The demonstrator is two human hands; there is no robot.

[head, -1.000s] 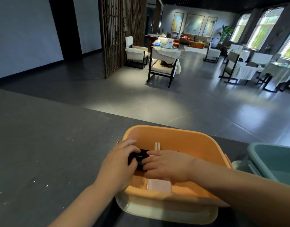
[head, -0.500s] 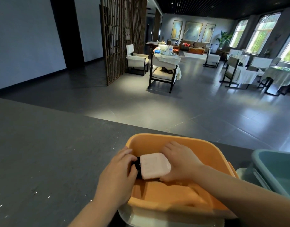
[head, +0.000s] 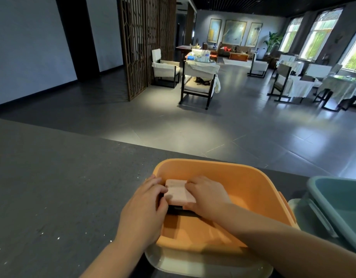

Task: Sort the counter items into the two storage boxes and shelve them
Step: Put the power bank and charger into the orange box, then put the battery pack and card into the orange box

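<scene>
The dark grey surface (head: 52, 187) fills the lower left of the view, speckled with small pale flecks. On it, close to the person, sits the orange box (head: 243, 177), open at the top, its long axis running from near the person toward the far edge of the surface. Its base rests on a pale lid or tray (head: 203, 265) that shows beneath the near rim. Just beside it on the right stands the teal box (head: 337, 199), also open, cut off by the frame edge.

Both hands reach into the orange box at its left wall. The left hand (head: 145, 209) has its fingers curled partway, pressing against the left side of a pink block (head: 178, 192). The right hand (head: 207, 194) lies flatter, fingers bent over the block's right side, so the block is gripped between the two hands. The pink block is oblong, its long axis pointing away from the person and tilted slightly left, its broad face upward. Faint marks show on that face, too blurred to read. A dark object (head: 174, 208) sits under the block's near end, mostly hidden.
</scene>
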